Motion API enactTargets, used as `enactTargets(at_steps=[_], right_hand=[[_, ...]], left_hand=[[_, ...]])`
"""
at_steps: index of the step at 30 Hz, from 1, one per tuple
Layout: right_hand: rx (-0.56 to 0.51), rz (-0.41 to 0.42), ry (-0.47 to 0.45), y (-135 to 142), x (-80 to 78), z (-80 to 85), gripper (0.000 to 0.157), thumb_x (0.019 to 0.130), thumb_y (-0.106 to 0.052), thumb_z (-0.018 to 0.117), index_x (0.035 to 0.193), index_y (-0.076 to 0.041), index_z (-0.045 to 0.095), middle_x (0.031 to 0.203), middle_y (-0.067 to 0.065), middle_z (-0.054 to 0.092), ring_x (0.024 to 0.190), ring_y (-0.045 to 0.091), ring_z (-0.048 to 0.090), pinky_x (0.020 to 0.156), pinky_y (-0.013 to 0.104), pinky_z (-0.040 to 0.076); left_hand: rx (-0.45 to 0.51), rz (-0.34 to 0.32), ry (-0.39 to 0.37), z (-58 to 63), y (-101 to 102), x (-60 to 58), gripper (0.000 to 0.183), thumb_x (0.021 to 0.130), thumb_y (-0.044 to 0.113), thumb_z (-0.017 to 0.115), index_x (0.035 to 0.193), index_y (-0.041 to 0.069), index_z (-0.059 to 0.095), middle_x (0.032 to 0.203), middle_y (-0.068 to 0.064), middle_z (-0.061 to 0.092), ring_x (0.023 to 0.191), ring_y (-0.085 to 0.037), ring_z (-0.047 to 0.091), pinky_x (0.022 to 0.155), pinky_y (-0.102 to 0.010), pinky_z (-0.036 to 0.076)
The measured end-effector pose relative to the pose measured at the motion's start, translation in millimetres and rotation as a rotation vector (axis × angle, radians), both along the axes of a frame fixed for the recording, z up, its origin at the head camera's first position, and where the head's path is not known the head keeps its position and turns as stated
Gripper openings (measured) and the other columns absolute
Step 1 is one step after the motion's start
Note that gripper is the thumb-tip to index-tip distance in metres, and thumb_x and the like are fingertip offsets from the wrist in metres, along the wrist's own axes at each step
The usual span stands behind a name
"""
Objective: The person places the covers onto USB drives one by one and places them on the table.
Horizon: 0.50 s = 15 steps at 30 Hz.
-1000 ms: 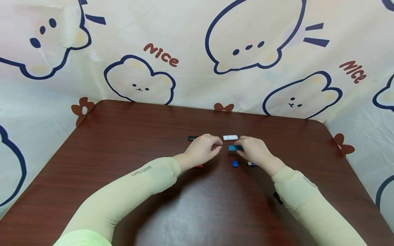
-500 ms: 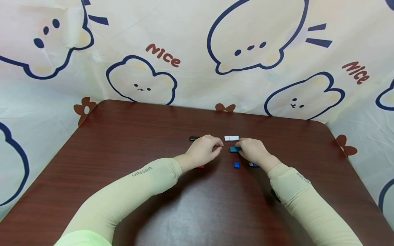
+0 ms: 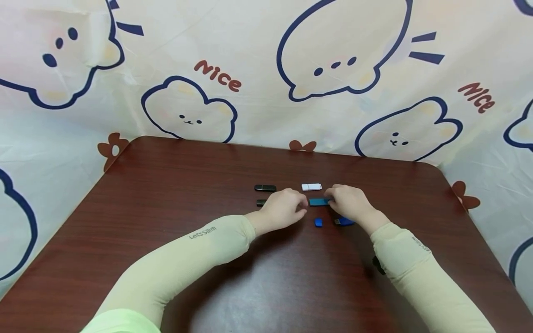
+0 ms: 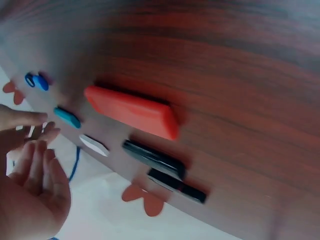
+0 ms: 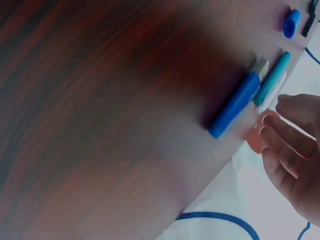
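Note:
My right hand (image 3: 350,202) has its fingertips at the right end of a teal USB stick (image 3: 319,202) lying flat on the table. In the right wrist view its fingers (image 5: 287,172) are loosely bent, with nothing between them. To the left of the teal stick hovers my left hand (image 3: 286,209), fingers relaxed and holding nothing. Nearer to me lie a blue USB stick (image 3: 345,222) with its metal plug bare and a separate blue cap (image 3: 318,222). A red USB stick (image 4: 131,112) shows in the left wrist view; the left hand hides it in the head view.
Behind the hands lie a white USB stick (image 3: 311,187) and a black one (image 3: 265,188). A second black stick (image 3: 261,202) is partly covered by the left hand. The brown table (image 3: 200,175) ends at a printed cloth (image 3: 258,111) at the back.
The right hand has drawn back toward the right end of the teal stick, uncovering more of it. The left hand has shifted right, exposing the black sticks and covering the red one.

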State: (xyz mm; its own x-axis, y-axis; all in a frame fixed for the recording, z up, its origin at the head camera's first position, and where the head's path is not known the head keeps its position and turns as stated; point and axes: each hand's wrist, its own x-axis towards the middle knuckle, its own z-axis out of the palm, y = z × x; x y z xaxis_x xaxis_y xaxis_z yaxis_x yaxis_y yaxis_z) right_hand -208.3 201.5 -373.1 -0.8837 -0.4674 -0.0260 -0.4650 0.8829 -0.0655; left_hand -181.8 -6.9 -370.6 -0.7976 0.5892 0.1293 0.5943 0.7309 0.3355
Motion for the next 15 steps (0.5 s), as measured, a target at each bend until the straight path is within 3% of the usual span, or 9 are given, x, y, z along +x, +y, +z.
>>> enactTargets(at_steps=[6,15], right_hand=[[0.016,-0.015,-0.019,14.0,6.7,5.8,0.016,0.086,-0.013,0.065,0.1,-0.007,0.069,0.095,0.009,0.067,0.085,0.023,0.064,0.071,0.039,0.054],[0.011,-0.04,-0.071,21.1,13.4,10.1,0.019,0.086,-0.014,0.064,0.102,-0.007,0.069,0.1,0.011,0.069,0.092,0.026,0.065,0.074,0.041,0.054]], left_hand=[[-0.169,-0.016,-0.018,-4.4,22.3,4.4,0.024,0.089,0.032,0.062,0.108,0.018,0.068,0.104,0.003,0.068,0.098,-0.012,0.061,0.074,-0.027,0.053],[-0.325,0.011,0.054,-8.9,46.7,10.2,0.025,0.086,0.045,0.063,0.096,0.024,0.07,0.092,0.006,0.066,0.084,-0.012,0.057,0.057,-0.025,0.046]])
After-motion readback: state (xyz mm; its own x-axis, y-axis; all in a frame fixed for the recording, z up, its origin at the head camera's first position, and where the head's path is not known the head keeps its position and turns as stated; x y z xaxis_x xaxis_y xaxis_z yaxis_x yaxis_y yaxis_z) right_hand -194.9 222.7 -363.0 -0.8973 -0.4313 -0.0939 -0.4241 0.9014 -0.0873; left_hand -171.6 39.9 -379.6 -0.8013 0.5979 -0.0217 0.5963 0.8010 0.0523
